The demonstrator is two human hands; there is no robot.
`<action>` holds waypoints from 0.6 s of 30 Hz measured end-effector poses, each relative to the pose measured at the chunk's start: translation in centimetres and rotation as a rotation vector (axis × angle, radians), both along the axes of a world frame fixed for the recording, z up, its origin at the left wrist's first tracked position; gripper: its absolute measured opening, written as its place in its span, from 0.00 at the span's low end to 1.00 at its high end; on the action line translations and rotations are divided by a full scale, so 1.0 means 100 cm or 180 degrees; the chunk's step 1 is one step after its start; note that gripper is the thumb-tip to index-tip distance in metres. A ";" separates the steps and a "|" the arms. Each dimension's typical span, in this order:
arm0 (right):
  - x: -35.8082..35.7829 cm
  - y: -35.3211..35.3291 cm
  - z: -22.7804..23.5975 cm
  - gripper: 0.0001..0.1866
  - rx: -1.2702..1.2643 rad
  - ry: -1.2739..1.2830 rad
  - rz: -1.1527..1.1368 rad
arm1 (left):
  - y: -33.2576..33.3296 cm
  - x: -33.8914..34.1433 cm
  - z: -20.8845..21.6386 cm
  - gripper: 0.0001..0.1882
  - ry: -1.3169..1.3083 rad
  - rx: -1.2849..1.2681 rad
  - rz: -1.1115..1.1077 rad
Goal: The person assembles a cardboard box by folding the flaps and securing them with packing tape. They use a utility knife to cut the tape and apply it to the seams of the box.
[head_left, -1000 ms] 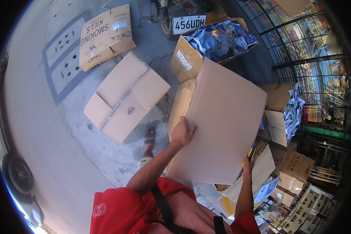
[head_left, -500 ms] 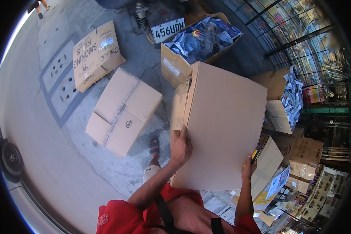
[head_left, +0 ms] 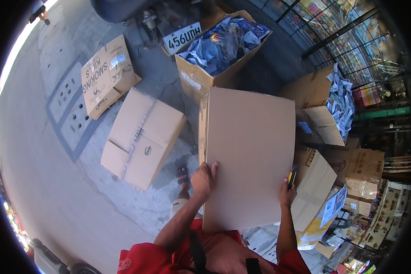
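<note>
A large plain cardboard box [head_left: 249, 160] is held up in front of my body, its broad flat side facing up at me. My left hand [head_left: 204, 180] grips the box's left edge, thumb on the broad face and the other fingers partly hidden. At the right edge, my right hand [head_left: 287, 194] supports the box and also holds a yellow and black utility knife [head_left: 292, 176], which points away from me. I cannot tell whether its blade is out. The underside of the box is hidden.
A closed carton [head_left: 144, 139] and a printed brown carton [head_left: 107, 75] lie on the pavement at left. Ahead stand two open boxes of crumpled paper, one far [head_left: 226, 48] and one right [head_left: 322, 114]. More cartons [head_left: 315, 187] crowd the right, near a metal grille [head_left: 333, 41].
The large box has turned slightly and sits further left, showing less of its taped left side. Both hands keep their hold on it. My view has shifted too.
</note>
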State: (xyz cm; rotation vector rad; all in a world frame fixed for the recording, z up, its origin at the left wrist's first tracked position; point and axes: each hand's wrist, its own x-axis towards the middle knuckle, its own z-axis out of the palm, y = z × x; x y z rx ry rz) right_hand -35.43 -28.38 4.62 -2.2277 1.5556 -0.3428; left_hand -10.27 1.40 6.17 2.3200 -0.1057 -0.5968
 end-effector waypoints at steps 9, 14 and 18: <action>0.011 0.023 0.003 0.27 -0.0239 0.0045 -0.0005 | 0.015 0.019 0.013 0.32 0.0210 0.0755 -0.0475; 0.015 0.036 0.015 0.26 -0.0322 0.0243 -0.0026 | 0.017 0.015 0.008 0.34 0.0054 0.0916 -0.0460; 0.016 0.031 0.020 0.26 -0.0409 -0.0218 -0.0006 | 0.012 0.015 0.003 0.33 -0.0464 0.0813 -0.0404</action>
